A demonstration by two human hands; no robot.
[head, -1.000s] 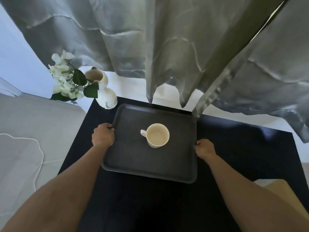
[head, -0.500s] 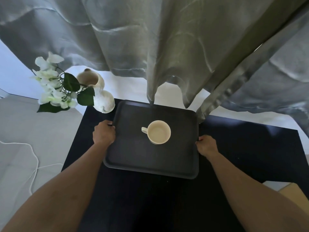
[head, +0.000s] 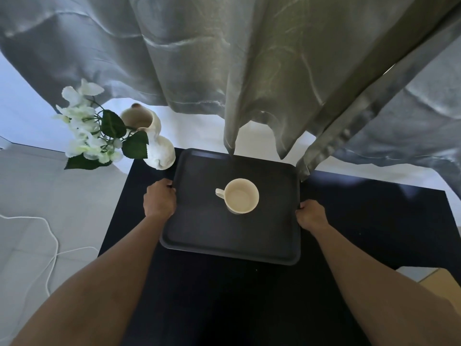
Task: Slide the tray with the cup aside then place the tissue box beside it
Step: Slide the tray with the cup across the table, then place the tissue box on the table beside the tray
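Tray (head: pixel 199 236), dark and rectangular with rounded corners, flat on black bench (head: pixel 374 216), toward the far left part of its top. Cup (head: pixel 241 196), cream, upright near tray centre, handle turned left, interior bare. Left hand (head: pixel 159 199) curled closed over left rim of tray, knuckles up, fingertips hidden beneath the edge. Right hand (head: pixel 311 216) closed on right rim at about the same depth, thumb on top of the edge. Both forearms bare, extended from the bottom corners of the view. White vase (head: pixel 159 151) just beside far left corner of tray, whether touching cannot be told; white flowers (head: pixel 82 126) with green leaves spilling leftward past bench edge. Grey curtain (head: pixel 249 71) hanging across the back, folded hems low over far rim of tray. White cord (head: pixel 51 243) loose on pale floor at left. Tan, box-like corner (head: pixel 441 285) at lower right edge of view, mostly cut off; identity not determinable.
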